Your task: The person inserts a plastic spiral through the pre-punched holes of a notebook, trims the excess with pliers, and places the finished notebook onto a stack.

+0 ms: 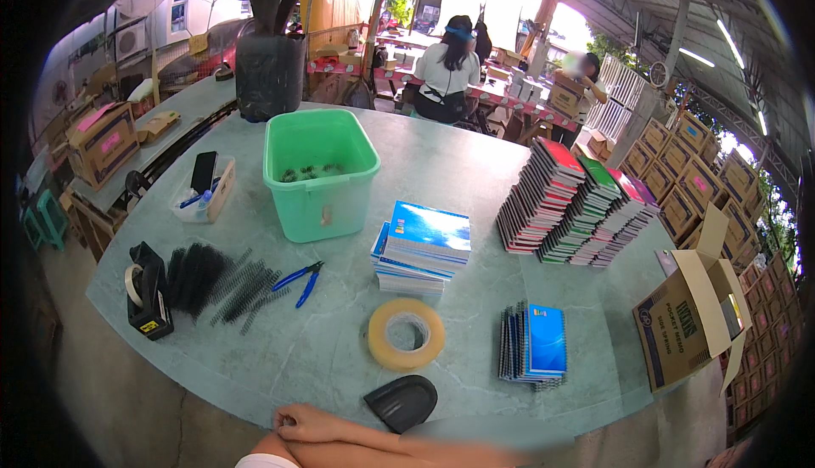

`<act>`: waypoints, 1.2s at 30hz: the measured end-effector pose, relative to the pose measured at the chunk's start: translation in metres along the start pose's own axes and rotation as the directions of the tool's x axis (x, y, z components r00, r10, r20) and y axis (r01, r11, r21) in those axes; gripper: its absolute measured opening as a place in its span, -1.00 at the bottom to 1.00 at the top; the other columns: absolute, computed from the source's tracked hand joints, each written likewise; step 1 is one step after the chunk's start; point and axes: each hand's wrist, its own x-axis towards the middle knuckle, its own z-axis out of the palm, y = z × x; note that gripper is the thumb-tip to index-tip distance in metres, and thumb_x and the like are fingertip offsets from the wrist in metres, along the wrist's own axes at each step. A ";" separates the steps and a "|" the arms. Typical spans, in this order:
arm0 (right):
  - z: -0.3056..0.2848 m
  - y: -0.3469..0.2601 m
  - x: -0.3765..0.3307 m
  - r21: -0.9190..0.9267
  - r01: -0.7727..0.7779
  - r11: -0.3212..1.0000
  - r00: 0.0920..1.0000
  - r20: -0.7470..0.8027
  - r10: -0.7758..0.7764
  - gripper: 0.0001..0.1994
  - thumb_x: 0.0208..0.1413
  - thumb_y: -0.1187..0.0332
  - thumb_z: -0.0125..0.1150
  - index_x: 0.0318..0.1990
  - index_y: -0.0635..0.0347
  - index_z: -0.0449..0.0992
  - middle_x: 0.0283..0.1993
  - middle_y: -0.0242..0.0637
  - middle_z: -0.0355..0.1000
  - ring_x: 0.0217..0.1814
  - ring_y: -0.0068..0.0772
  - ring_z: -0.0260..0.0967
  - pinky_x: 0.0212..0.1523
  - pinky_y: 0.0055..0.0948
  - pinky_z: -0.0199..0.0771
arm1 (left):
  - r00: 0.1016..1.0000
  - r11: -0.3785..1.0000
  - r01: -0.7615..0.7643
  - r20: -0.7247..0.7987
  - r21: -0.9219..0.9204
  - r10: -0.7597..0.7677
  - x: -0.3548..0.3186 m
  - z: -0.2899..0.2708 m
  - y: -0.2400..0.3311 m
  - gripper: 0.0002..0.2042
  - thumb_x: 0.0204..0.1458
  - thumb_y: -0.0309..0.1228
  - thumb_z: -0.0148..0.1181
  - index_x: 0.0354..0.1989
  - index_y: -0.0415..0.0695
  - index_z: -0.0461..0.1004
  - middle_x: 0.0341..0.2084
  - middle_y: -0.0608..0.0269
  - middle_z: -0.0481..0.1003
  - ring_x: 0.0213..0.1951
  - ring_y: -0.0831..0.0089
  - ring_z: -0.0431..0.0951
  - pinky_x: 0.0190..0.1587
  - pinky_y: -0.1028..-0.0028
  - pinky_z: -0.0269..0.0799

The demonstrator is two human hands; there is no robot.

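My right hand point(304, 423) rests at the near table edge with its fingers curled in and nothing seen in them. Its forearm comes from the right and lies across my left arm, whose white sleeve shows at the lower left. A blurred patch hides where my left hand would be. Closest to the arms is a black rounded piece point(403, 403); beyond it lies a roll of clear tape point(379, 352). Farther back are a stack of blue notebooks point(429, 228) and a smaller stack of blue spiral notebooks point(546, 339). Blue-handled cutters point(307, 284) lie beside black spiral coils point(208, 279).
A green bin point(327, 209) holds some coils. Left are a black tape dispenser point(151, 294) and a small tray point(219, 196) with a phone. Tall notebook stacks point(543, 196) and an open carton point(679, 324) stand right. Two people work at far tables.
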 end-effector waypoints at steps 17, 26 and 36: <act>-0.001 0.011 0.005 -0.126 0.025 0.992 0.999 0.042 -0.020 -0.71 -0.13 0.23 0.02 -0.34 0.28 0.45 -0.34 -0.08 0.45 -0.28 -0.18 0.38 -0.26 -0.29 0.33 | 0.999 1.000 -0.001 -0.045 0.012 0.002 0.004 -0.002 0.006 -0.82 0.02 -0.34 -0.07 -0.36 -0.21 0.32 -0.52 0.03 0.42 -0.43 0.11 0.48 -0.38 0.22 0.39; -0.003 0.003 0.001 0.012 0.104 0.994 0.993 0.050 -0.105 -0.60 0.00 0.16 0.01 -0.15 0.33 0.47 -0.17 0.00 0.45 -0.12 -0.19 0.39 -0.12 -0.27 0.33 | 0.999 0.999 0.031 -0.005 0.038 -0.031 0.002 0.004 0.003 -0.81 0.03 -0.32 -0.06 -0.34 -0.21 0.32 -0.50 0.03 0.43 -0.40 0.11 0.49 -0.37 0.21 0.40; 0.000 0.007 -0.003 0.103 0.082 0.991 0.991 0.093 -0.091 -0.57 0.08 0.13 -0.01 -0.08 0.34 0.44 -0.10 -0.02 0.44 -0.07 -0.23 0.38 -0.06 -0.31 0.33 | 0.999 0.999 0.038 -0.006 0.010 -0.038 -0.002 0.005 0.001 -0.80 0.02 -0.32 -0.07 -0.33 -0.21 0.33 -0.45 0.02 0.44 -0.36 0.12 0.50 -0.33 0.22 0.41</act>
